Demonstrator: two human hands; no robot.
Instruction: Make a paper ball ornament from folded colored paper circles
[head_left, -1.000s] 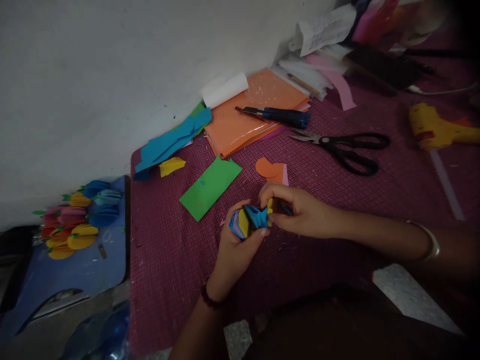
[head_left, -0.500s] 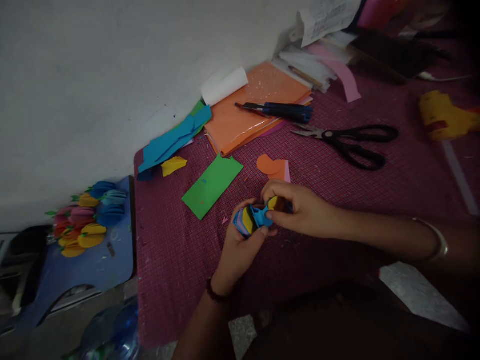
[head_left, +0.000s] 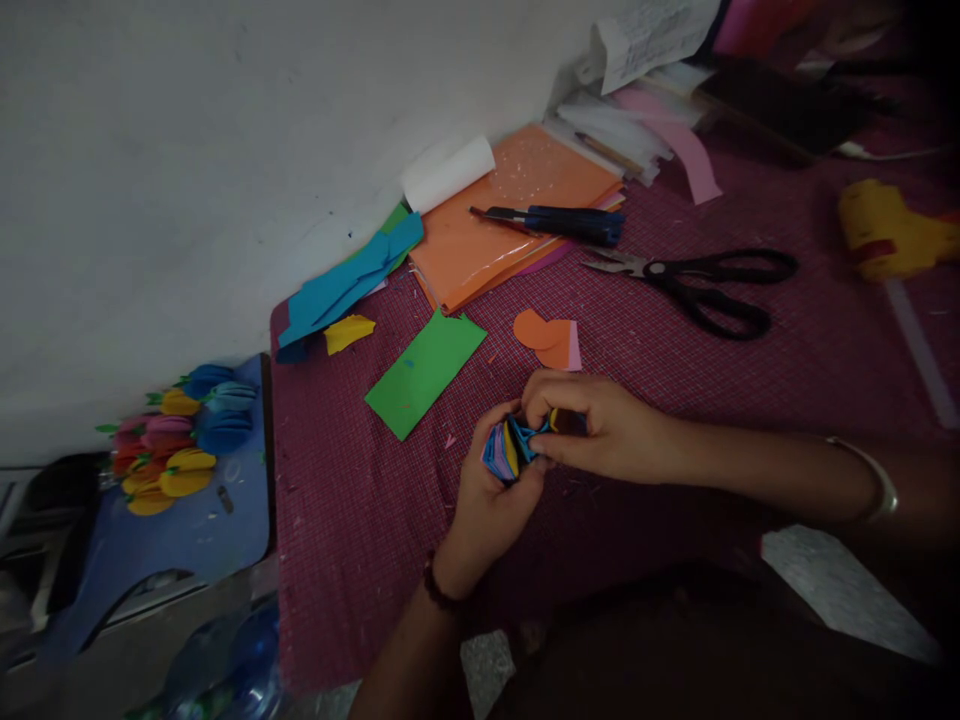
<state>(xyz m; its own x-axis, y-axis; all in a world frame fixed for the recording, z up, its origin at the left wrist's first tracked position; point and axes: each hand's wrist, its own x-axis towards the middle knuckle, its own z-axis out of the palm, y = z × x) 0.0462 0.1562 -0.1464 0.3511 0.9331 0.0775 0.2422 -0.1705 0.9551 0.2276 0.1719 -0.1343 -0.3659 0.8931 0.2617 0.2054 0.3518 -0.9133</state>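
Note:
A small bundle of folded craft foam or paper pieces point(head_left: 500, 452), in blue, lilac and yellow layers, is held above the near part of the table. My left hand point(head_left: 491, 500) wraps round its left side, thumb below and fingers behind. With thumb and forefinger, my right hand point(head_left: 592, 425) pinches the blue part at its right end. A yellow and dark piece shows partly between the right fingers. Just beyond the hands lie orange cut-outs point(head_left: 551, 342) with a pink edge, and to their left a green sheet point(head_left: 426, 375).
Scissors point(head_left: 675, 280), a utility knife point(head_left: 562, 220) on an orange stack point(head_left: 480, 250), and a yellow glue gun point(head_left: 892, 230) lie on the red checked tablecloth point(head_left: 337, 540). Blue strips point(head_left: 352, 275) rest by the wall. Several colourful paper fruits point(head_left: 172, 440) sit on a blue surface at left.
Both hands have shifted slightly; my left hand moved a little to the right with the bundle. My right fingers now cover more of the blue and yellow parts.

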